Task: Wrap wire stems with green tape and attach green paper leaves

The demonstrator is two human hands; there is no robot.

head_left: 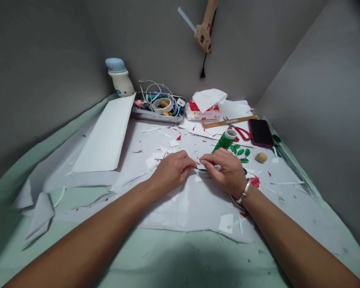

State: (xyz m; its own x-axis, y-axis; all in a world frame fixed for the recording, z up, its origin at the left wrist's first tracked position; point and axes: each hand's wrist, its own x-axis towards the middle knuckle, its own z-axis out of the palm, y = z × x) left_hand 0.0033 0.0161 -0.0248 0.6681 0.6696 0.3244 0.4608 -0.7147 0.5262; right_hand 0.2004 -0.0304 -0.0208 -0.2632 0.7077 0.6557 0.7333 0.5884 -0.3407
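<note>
In the head view, a thin green strip (202, 170) is pinched by the fingertips of the nearly closed left hand (172, 170) and right hand (223, 170), its long axis lying crosswise (the ends are hidden by the fingers). A green tape roll (225, 140) is tilted just beyond. White paper (180, 212) with scraps covers the pale green worktop (198, 256); grey walls (39, 80) are seen behind.

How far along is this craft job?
Done: green leaves lie cut out beside the green tape roll. In hand: the left hand and right hand pinch a thin green strip. Left: the leaves lie loose, and the roll holds more tape.
</note>
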